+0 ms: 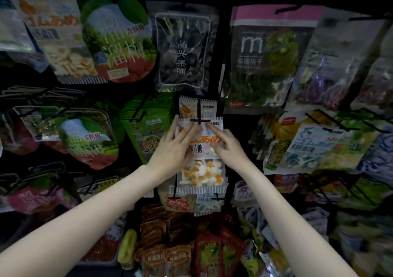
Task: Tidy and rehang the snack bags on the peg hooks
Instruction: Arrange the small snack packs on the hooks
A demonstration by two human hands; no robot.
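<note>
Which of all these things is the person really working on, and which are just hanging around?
In the job: egg candy bag, peg hook, left hand, right hand.

Just about: clear dark fruit bag, pink-topped kiwi bag, red packets below.

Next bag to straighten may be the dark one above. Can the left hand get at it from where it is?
Probably yes. The left hand rests on the egg-candy bag, and the dark bag hangs in front directly above, nothing covering it.
</note>
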